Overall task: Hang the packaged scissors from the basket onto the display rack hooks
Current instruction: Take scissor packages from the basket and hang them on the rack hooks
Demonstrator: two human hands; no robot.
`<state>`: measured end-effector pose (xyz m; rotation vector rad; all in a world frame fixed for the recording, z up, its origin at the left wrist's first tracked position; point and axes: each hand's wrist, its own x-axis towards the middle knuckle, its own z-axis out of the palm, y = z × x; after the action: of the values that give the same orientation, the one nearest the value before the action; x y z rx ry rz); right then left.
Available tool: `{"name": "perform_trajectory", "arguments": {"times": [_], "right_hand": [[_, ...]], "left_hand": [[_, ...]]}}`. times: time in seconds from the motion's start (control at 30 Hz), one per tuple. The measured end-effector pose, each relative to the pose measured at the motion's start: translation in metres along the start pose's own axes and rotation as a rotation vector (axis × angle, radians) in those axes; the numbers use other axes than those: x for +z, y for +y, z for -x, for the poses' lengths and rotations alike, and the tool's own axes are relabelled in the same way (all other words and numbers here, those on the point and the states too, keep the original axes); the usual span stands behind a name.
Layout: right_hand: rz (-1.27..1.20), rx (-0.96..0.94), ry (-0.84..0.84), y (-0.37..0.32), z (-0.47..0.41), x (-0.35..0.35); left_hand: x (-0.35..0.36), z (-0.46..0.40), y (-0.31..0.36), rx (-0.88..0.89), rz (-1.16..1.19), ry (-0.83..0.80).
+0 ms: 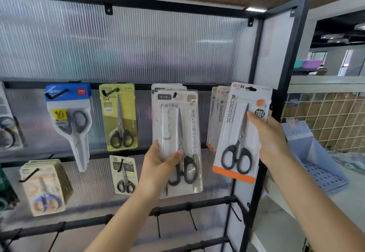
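Left hand [161, 161]: grips the beige scissors pack [178, 143], covering its lower left.
Right hand [270, 141]: holds the orange-striped pack [240, 133]; its fingers are hidden behind it.
Far-left pack [7, 131]: cut off by the edge.

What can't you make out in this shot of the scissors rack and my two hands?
- Head view: whether the orange-striped pack in the right hand sits on a hook; its hang hole shows no clear hook.
- Hook behind the white pack, gripped by the left hand: mostly covered by the card.
- Packs at the left edge: cut off by the frame.
- Small print on the cards: too blurred to read.
- Blue basket: contents not visible.
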<state>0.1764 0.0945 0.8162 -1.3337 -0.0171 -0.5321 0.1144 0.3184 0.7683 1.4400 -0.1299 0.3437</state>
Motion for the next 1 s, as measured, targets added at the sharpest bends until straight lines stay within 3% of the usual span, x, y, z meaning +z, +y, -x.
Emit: {"name": "perform_trajectory", "arguments": {"times": [0.43, 1.0], "right_hand": [[0.108, -0.084, -0.097, -0.005, -0.019, -0.019], [0.156, -0.023, -0.114, 0.01, -0.027, -0.038]], "left_hand": [[0.004, -0.034, -0.018, 0.055, -0.108, 0.123], [-0.002, -0.053, -0.035, 0.099, -0.113, 0.067]]}}
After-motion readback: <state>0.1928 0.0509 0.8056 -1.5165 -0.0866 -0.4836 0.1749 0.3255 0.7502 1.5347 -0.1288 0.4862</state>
